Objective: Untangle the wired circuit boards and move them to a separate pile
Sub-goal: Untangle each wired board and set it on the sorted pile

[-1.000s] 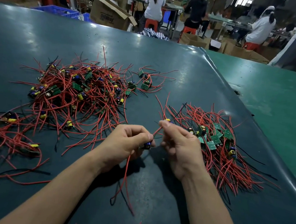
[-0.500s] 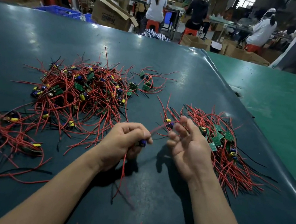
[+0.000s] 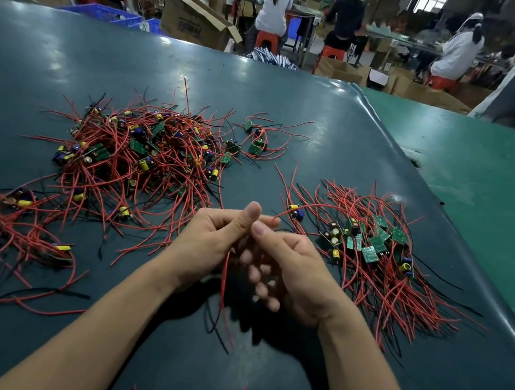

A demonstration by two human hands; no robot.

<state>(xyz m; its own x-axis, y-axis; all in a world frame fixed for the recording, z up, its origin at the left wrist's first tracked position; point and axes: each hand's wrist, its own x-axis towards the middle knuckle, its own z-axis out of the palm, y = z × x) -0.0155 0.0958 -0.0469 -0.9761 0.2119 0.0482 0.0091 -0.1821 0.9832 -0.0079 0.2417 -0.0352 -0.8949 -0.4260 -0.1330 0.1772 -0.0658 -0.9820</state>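
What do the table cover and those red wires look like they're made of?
Table cover: probably vinyl or rubber sheet, dark teal, semi-glossy; it shows soft light glare and a rolled fold along its right edge. Red wires: thin, flexible, likely plastic-insulated, bending in loose curves; the metal core isn't visible.

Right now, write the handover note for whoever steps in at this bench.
Left hand: fingers curled round a red wire that hangs down from it; the board on it is hidden.
Right hand: fingers curled, thumb against the left thumb; whether it pinches the wire cannot be told.
Tangled pile: left of centre on the table, with a smaller clump at the near left and a few boards behind.
Sorted pile: to the right.
Done: part of the boards moved across.
Left: free this one, lay it right, then work through the tangle.
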